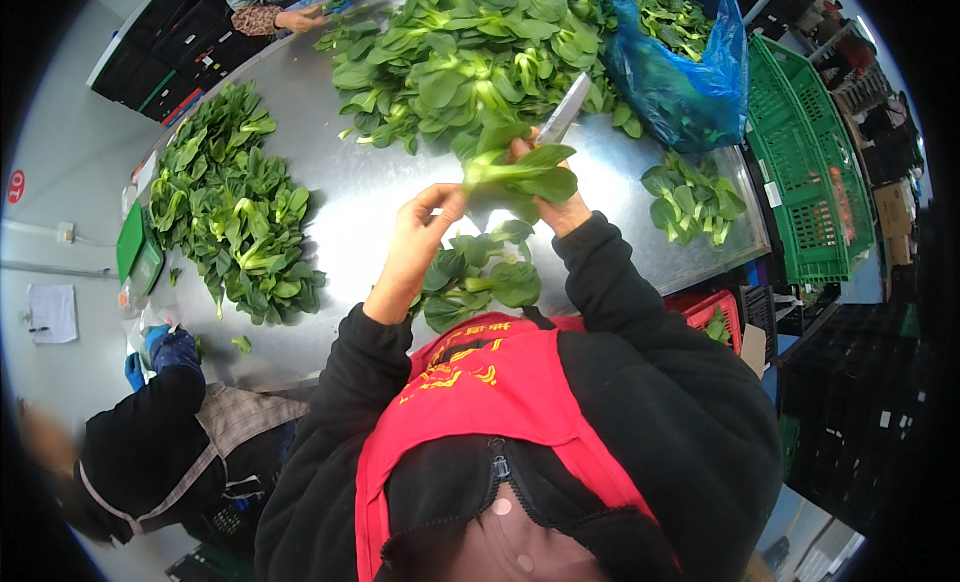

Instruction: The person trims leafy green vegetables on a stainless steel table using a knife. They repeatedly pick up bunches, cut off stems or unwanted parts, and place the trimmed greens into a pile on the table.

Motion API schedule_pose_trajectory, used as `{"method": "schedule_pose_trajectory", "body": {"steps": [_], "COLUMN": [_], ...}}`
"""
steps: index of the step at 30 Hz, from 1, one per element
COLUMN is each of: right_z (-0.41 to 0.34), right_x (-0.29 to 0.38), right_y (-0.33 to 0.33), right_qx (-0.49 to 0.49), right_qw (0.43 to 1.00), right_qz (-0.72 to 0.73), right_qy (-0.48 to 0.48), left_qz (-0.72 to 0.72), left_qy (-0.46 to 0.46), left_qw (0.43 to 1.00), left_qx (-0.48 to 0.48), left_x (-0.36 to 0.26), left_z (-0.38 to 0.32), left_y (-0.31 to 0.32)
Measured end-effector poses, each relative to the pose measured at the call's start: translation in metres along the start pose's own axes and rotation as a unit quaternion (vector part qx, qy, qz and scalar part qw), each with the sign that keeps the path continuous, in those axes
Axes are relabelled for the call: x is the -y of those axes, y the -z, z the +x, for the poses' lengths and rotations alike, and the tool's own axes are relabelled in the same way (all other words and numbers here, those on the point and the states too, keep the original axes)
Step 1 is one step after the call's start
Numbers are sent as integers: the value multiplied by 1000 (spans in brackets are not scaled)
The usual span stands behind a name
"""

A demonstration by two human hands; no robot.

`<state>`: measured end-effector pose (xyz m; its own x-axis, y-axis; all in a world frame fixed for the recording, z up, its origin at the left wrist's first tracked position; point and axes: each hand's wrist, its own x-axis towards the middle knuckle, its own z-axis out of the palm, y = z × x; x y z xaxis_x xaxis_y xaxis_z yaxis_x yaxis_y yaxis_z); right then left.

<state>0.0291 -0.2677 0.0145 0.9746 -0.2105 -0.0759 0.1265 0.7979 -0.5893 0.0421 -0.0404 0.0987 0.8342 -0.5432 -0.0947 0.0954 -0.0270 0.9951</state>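
Note:
A head of green leafy pak choi (pixel 517 173) is between my two hands above the steel table. The thumb and fingers of my left hand (pixel 427 226) pinch its pale stem end. My right hand (pixel 559 199) supports its leaves and also holds a knife (pixel 564 109), whose broad blade points up and away; the handle is mostly hidden by the fingers. Below my hands, loose pak choi (pixel 480 274) lies near my red apron. A large heap of pak choi (pixel 465 64) covers the far part of the table.
Another pak choi heap (pixel 232 207) lies at left, a small bunch (pixel 694 199) at right. A blue plastic bag (pixel 675 94) of greens stands at the far right, beside green crates (pixel 806 162). One person works at lower left; another person's hand (pixel 300 18) is at the far edge.

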Motion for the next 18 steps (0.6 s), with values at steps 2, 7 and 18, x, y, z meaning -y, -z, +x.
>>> {"method": "schedule_pose_trajectory", "body": {"steps": [2,7,18], "right_z": [-4,-8,-69], "right_x": [6,14,-26], "right_y": [-14,-34,-34], "right_qx": [31,49,-41], "right_qw": [994,966,972], "right_qz": [-104,-251,-123], "right_qy": [-8,43,-197], "left_qz": [-11,137,473], "left_qy": [-19,-172,-323], "left_qw": [1000,970,800], "left_qx": [13,-107,-180], "left_x": [5,20,41], "left_z": [-6,-7,-8], "left_y": [-4,-6,8]}}
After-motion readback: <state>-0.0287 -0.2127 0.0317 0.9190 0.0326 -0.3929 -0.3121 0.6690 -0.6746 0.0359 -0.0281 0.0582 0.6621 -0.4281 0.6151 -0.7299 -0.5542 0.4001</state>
